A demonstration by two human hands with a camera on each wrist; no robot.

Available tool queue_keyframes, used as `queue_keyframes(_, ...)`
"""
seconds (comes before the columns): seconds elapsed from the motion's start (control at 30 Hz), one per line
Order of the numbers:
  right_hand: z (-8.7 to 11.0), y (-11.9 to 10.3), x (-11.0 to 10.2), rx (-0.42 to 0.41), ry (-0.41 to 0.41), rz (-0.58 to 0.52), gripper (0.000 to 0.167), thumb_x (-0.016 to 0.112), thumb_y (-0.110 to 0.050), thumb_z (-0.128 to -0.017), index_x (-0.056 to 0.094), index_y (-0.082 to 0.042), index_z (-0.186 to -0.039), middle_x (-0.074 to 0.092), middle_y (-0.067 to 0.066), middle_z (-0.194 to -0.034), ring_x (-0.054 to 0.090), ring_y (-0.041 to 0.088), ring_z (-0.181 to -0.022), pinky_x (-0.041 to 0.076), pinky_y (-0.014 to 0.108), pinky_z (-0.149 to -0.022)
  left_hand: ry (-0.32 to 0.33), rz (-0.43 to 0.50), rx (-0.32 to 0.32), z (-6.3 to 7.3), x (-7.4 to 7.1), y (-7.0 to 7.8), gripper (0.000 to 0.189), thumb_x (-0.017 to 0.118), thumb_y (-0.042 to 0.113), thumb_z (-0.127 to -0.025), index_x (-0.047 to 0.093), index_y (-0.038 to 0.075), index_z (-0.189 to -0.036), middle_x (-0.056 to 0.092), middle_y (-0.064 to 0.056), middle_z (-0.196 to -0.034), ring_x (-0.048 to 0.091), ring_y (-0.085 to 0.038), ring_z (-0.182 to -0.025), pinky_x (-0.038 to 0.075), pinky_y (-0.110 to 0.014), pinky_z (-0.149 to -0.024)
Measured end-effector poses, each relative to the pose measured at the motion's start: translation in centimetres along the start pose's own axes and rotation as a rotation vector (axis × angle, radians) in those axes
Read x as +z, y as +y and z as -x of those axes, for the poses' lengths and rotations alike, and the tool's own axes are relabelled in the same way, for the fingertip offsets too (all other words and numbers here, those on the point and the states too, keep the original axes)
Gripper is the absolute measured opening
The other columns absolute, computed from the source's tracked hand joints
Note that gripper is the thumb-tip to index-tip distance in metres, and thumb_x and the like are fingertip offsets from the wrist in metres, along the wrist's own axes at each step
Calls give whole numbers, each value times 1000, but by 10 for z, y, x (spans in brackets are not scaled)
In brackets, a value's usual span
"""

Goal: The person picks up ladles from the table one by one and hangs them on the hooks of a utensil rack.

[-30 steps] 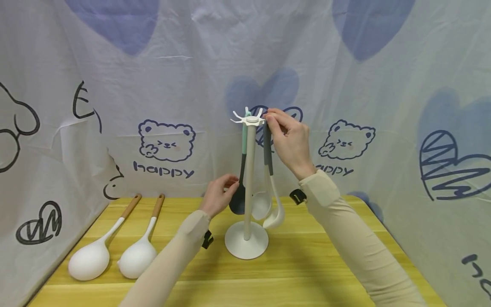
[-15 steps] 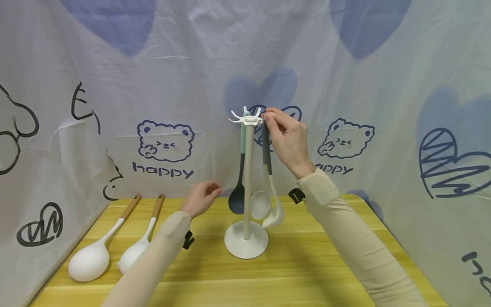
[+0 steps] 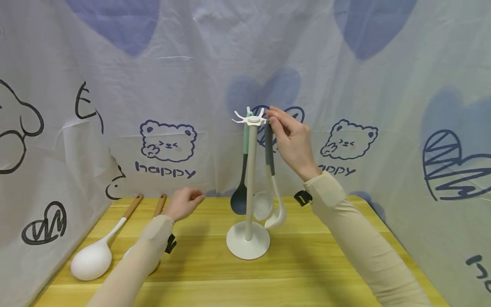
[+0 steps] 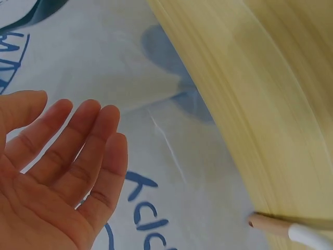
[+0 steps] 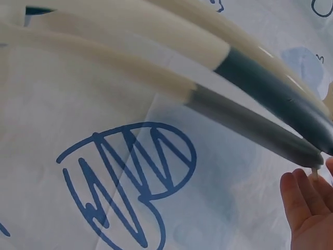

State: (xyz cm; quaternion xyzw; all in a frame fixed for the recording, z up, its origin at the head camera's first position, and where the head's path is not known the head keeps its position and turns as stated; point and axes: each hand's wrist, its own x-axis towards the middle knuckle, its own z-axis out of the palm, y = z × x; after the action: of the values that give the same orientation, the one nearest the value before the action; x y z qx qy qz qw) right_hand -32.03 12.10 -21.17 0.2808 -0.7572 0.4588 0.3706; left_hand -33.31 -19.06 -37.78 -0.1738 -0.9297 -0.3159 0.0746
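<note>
A white utensil stand point(image 3: 250, 187) with hooks around its top stands mid-table. My right hand point(image 3: 295, 143) is at the top of a white ladle point(image 3: 279, 213) with a dark grey handle, thumb and fingertips pinching the handle end beside a hook. Behind it hangs another white utensil point(image 3: 263, 205) with a grey handle; its kind is unclear. A dark spoon point(image 3: 239, 199) with a mint handle hangs at the stand's left. My left hand point(image 3: 183, 204) is in the air left of the stand, holding nothing; its loosely bent fingers show in the left wrist view.
At the left of the wooden table point(image 3: 307, 264) lies a large white ladle point(image 3: 92, 261) with a wooden handle. A second wooden-handled utensil point(image 3: 160, 205) beside it is mostly hidden by my left arm. A printed cloth point(image 3: 215, 51) hangs behind and at the sides.
My left hand has moved left, away from the dark spoon, toward the wooden-handled utensils. My right hand stays at the top of the ladle handle.
</note>
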Motion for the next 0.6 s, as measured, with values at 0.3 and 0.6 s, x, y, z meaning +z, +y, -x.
queue_keyframes(0.3,7,13,-10,48,-22,3,38,48,-27,-104,56,-10,-138,63,8,-134,63,17,-117,53,28,-98,-25,-100,-50,9,-19,-19,23,57,20,-99,71,4,-108,72,-14,-103,67,-28,-92,56,-47,-83)
queue_keyframes(0.6,21,31,-20,116,-106,74,33,51,-26,-103,64,-11,-129,64,9,-131,64,26,-115,52,40,-100,-109,-223,-106,17,-37,-37,21,59,15,-97,70,-1,-105,70,-15,-98,65,-26,-87,56,-44,-76)
